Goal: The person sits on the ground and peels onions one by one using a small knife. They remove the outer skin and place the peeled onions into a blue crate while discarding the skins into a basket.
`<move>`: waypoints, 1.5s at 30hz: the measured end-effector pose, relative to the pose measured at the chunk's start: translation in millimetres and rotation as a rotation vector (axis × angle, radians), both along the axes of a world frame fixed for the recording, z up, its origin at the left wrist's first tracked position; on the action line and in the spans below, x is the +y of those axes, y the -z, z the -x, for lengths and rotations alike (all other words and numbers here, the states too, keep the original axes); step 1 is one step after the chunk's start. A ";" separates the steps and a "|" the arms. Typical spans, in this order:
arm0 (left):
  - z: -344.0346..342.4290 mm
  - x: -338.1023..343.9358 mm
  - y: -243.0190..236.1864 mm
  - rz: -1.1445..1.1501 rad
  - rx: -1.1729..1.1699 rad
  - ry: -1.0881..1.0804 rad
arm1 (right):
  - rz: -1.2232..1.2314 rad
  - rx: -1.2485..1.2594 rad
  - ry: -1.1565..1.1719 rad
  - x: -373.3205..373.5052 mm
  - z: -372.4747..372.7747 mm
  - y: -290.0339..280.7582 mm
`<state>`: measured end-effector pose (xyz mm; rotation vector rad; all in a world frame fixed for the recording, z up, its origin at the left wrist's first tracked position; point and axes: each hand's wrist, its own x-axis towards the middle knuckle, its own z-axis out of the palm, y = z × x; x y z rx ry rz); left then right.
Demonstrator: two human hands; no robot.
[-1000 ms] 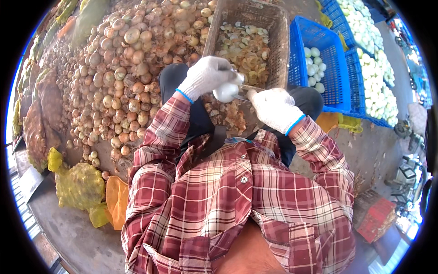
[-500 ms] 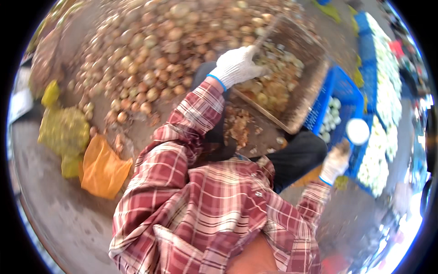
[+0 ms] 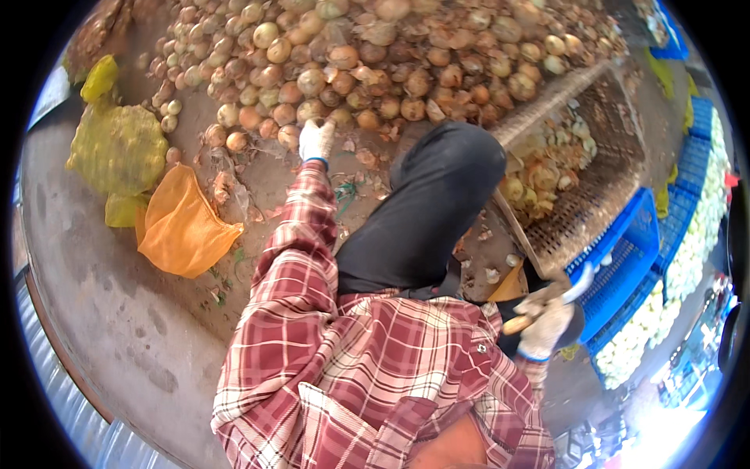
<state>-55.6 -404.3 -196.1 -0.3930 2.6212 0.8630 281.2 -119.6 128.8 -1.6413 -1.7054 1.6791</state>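
My left hand (image 3: 316, 142), in a white glove, reaches to the front edge of a loose pile of brown onions (image 3: 311, 82), fingers apart against the onions. My right hand (image 3: 544, 320), gloved and soiled at the fingers, grips a knife with a pale handle (image 3: 516, 324); its metal blade (image 3: 579, 285) points up and right beside the blue crate. Just above that hand sits a worn, grimy crate (image 3: 582, 223) holding onion skins and scraps.
My bent dark-trousered leg (image 3: 422, 199) lies between hand and crate. Blue crates (image 3: 619, 281) stand at right, some heaped with peeled white onions (image 3: 625, 352). Left are an orange mesh sack (image 3: 183, 227) and yellow sacks (image 3: 117, 156) on concrete floor (image 3: 94, 313).
The view has swung left. My left hand has moved from the grimy crate to the onion pile. The white onion previously at my right hand is no longer in it; that hand has drawn back.
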 end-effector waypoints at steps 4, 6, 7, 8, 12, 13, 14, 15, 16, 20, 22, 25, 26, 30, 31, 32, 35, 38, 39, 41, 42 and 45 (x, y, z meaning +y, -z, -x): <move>24.6 10.1 26.2 0.076 -0.042 -0.296 | 0.508 -0.059 0.017 -44.5 16.9 21.3; 63.3 26.8 17.7 0.025 0.080 -0.324 | 0.428 -0.164 -0.161 -54.3 2.7 24.8; 69.9 31.2 7.1 0.048 0.199 -0.273 | 0.511 -0.182 -0.028 -58.6 12.9 12.8; 87.8 29.9 2.9 0.049 0.158 -0.140 | 0.505 -0.200 0.003 -60.8 25.9 8.3; 138.4 28.2 13.6 0.345 -0.197 0.092 | 0.535 -0.169 0.089 -64.3 42.9 11.7; 144.4 19.4 17.0 0.353 -0.233 0.137 | 0.554 -0.180 0.081 -60.9 40.5 17.7; 143.4 15.8 8.5 0.333 -0.183 0.155 | 0.572 -0.191 0.080 -58.4 34.3 22.0; 144.5 6.8 9.1 0.140 -0.198 0.060 | 0.527 -0.152 -0.024 -56.8 27.3 25.6; 140.0 -5.1 15.6 -0.055 -0.217 -0.042 | 0.476 -0.116 -0.128 -52.6 21.3 28.5; 88.0 14.4 -8.7 -1.578 -0.246 -0.731 | 0.456 0.004 0.003 -64.3 73.9 10.6; 59.1 27.2 -67.2 -1.861 -0.450 -0.537 | 0.386 -0.064 -0.120 -57.8 81.8 10.6; 23.8 68.8 -143.0 -1.936 -0.357 -0.218 | -0.063 0.005 -0.439 -55.0 109.7 24.4; 12.8 82.8 -161.8 -1.937 -0.342 -0.143 | -0.274 0.054 -0.586 -51.6 115.8 27.6; -35.8 132.6 -240.2 -1.827 -0.312 0.296 | -0.540 0.118 -0.676 -48.3 150.3 -7.0; -49.4 142.3 -259.4 -1.755 -0.261 0.380 | -0.639 0.056 -0.724 -46.9 155.1 -14.4; -67.4 150.8 -277.0 -1.703 -0.219 0.392 | -0.725 -0.015 -0.770 -44.0 155.9 -19.5; -100.9 178.0 -264.8 -1.896 -0.641 0.215 | -0.818 0.362 -0.601 -20.3 121.9 -5.7; -117.8 195.7 -251.8 -2.045 -1.084 0.208 | -0.133 0.759 -0.306 17.6 65.8 16.1; -123.9 199.4 -255.4 -1.970 -1.026 0.192 | -0.234 0.632 -0.198 32.7 47.8 20.4; -138.6 202.9 -259.0 -1.892 -0.944 0.242 | -0.543 -0.168 -0.220 68.5 17.7 26.0; -143.0 200.6 -258.5 -1.884 -0.914 0.308 | -0.759 -0.535 -0.240 73.0 6.6 26.3; -157.7 209.2 -266.8 -1.793 -0.637 0.550 | -0.896 -0.183 -0.347 57.5 -18.0 20.8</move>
